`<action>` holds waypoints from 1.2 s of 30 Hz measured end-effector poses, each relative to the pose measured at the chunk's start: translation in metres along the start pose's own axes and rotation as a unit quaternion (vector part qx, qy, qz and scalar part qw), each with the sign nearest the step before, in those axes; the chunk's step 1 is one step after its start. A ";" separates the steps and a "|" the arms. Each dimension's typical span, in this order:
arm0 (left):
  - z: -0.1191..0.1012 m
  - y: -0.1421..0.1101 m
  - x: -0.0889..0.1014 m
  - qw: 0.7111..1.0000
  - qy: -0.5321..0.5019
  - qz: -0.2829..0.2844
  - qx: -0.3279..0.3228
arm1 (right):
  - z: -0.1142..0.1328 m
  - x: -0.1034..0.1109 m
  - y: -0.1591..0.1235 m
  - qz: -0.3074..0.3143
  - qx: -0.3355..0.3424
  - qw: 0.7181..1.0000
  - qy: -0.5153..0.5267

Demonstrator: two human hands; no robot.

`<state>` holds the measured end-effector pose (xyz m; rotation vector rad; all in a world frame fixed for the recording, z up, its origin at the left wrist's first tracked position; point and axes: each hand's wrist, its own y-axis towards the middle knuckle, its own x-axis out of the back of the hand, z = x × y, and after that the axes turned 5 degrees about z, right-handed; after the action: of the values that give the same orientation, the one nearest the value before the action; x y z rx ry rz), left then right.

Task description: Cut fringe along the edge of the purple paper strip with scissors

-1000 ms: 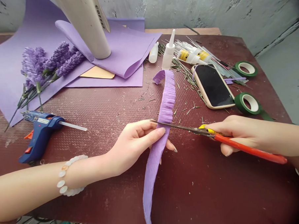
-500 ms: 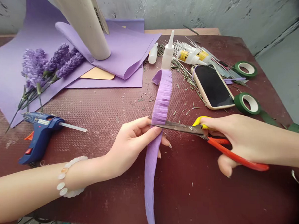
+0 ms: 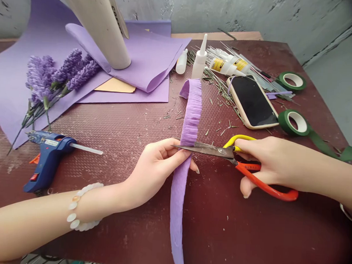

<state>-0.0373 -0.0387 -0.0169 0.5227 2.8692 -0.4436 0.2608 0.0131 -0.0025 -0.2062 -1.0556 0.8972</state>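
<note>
My left hand (image 3: 159,166) pinches a long purple crepe paper strip (image 3: 178,202) between thumb and fingers. Above the thumb the strip is cut into a fringe along its right edge, and its far end curls over to the left. Below, it hangs uncut toward the front edge of the table. Scissors (image 3: 222,151) with one yellow and one red handle are in my right hand (image 3: 268,163), fingers in the handles. Their blades, parted a little, lie across the strip just above my left thumb.
A blue glue gun (image 3: 51,157) lies at the left, below purple flowers (image 3: 41,79). Purple sheets (image 3: 159,49) and a white cylinder (image 3: 110,39) stand behind. Glue bottles (image 3: 199,63), wires, a phone (image 3: 253,102) and green tape rolls (image 3: 294,122) occupy the back right.
The strip and my left fingers have shifted slightly left. My right hand and the scissors have moved left too, with the handles spread wider and the blades farther over the strip.
</note>
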 end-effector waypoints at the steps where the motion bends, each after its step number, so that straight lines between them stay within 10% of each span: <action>1: 0.000 0.000 0.000 1.000 0.002 0.001 0.000 | -0.002 0.000 0.001 0.005 0.004 1.000 0.007; 36: -0.003 -0.006 0.001 0.996 -0.048 0.047 0.052 | -0.027 0.023 -0.006 0.172 0.065 0.971 0.153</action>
<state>-0.0405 -0.0424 -0.0129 0.6327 2.7284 -0.5875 0.2906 0.0328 0.0022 -0.4129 -0.6794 1.1995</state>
